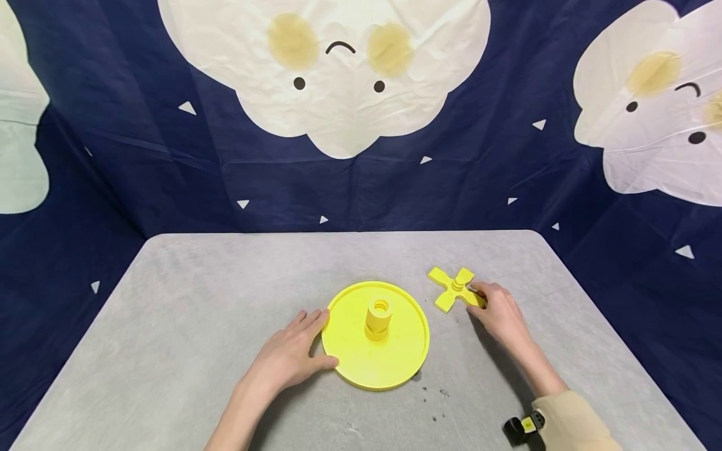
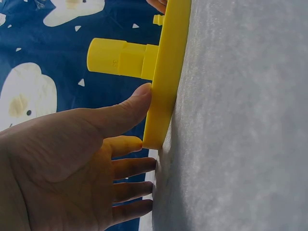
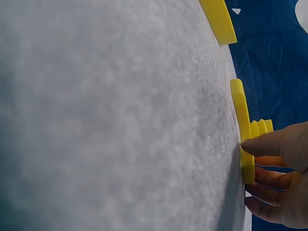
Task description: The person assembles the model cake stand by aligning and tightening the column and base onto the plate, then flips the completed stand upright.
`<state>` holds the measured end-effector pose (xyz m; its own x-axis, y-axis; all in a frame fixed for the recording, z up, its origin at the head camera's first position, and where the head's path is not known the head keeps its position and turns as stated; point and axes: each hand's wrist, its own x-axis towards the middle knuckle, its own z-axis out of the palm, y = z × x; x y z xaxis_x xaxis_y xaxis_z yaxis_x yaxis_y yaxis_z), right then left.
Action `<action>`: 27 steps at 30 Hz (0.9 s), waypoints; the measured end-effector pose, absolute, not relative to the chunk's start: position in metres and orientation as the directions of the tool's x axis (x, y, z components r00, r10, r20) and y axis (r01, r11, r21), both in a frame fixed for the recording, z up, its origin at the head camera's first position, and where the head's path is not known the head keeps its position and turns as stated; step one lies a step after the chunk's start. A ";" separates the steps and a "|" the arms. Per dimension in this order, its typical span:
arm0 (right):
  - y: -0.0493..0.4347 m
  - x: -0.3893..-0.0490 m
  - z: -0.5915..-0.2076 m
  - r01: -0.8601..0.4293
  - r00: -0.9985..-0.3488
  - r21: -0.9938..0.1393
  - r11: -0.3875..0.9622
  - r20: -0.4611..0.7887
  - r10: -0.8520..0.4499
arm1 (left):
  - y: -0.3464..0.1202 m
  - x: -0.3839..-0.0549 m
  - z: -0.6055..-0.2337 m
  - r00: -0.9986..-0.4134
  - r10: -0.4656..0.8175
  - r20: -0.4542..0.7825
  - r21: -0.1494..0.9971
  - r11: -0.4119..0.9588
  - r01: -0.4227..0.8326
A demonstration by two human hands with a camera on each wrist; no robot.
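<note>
A round yellow tray (image 1: 350,351) with a raised rim lies flat on the table, and a hollow yellow post (image 1: 378,316) stands upright at its middle. My left hand (image 1: 289,352) rests against the tray's left side. Its thumb (image 2: 137,101) and index finger touch the rim, while the other fingers stretch out straight along the table. To the right of the tray lies a yellow four-armed cross piece (image 1: 451,285) with a short threaded stud (image 3: 261,127) at its centre. My right hand (image 1: 499,313) pinches the cross's near right arm between thumb and fingers.
The grey table (image 1: 225,269) has rounded far corners. Behind it and at both sides hangs a dark blue cloth (image 1: 282,181) printed with white clouds. Small dark specks (image 1: 434,418) mark the tabletop below the tray. A black strap device (image 1: 521,429) sits by the right sleeve.
</note>
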<state>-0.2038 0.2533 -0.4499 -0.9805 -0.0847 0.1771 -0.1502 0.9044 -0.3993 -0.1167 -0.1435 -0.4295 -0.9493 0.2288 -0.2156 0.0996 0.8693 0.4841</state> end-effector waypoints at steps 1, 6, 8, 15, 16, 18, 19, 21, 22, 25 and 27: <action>0.254 -0.204 -0.450 -0.155 -0.979 -0.396 0.905 0.185 -0.087 | -0.143 -0.117 -0.430 -0.949 0.229 -0.215 0.484 0.869 0.100; 0.256 -0.205 -0.450 -0.148 -0.980 -0.392 0.908 0.179 -0.083 | -0.143 -0.116 -0.429 -0.951 0.229 -0.210 0.484 0.869 0.103; 0.255 -0.205 -0.449 -0.141 -0.982 -0.395 0.908 0.171 -0.078 | -0.143 -0.116 -0.429 -0.951 0.228 -0.207 0.484 0.869 0.103; 0.257 -0.206 -0.448 -0.111 -0.988 -0.434 0.894 0.148 -0.051 | -0.143 -0.116 -0.430 -0.952 0.227 -0.205 0.477 0.872 0.106; 0.257 -0.206 -0.447 -0.106 -0.988 -0.444 0.889 0.145 -0.046 | -0.143 -0.116 -0.430 -0.952 0.227 -0.204 0.477 0.873 0.106; 0.258 -0.206 -0.446 -0.097 -0.989 -0.464 0.881 0.141 -0.034 | -0.143 -0.117 -0.430 -0.952 0.226 -0.205 0.477 0.873 0.105; 0.258 -0.206 -0.446 -0.093 -0.990 -0.473 0.876 0.140 -0.029 | -0.142 -0.117 -0.430 -0.952 0.226 -0.206 0.478 0.872 0.104; 0.258 -0.206 -0.444 -0.091 -0.989 -0.490 0.867 0.144 -0.022 | -0.142 -0.117 -0.430 -0.952 0.226 -0.207 0.479 0.872 0.103; 0.258 -0.206 -0.443 -0.093 -0.989 -0.499 0.861 0.149 -0.021 | -0.142 -0.117 -0.430 -0.952 0.225 -0.209 0.480 0.872 0.101; 0.257 -0.207 -0.441 -0.104 -0.985 -0.525 0.845 0.173 -0.014 | -0.142 -0.117 -0.430 -0.951 0.223 -0.215 0.480 0.872 0.096; 0.256 -0.207 -0.439 -0.120 -0.980 -0.544 0.830 0.200 -0.011 | -0.142 -0.117 -0.430 -0.950 0.222 -0.218 0.480 0.872 0.093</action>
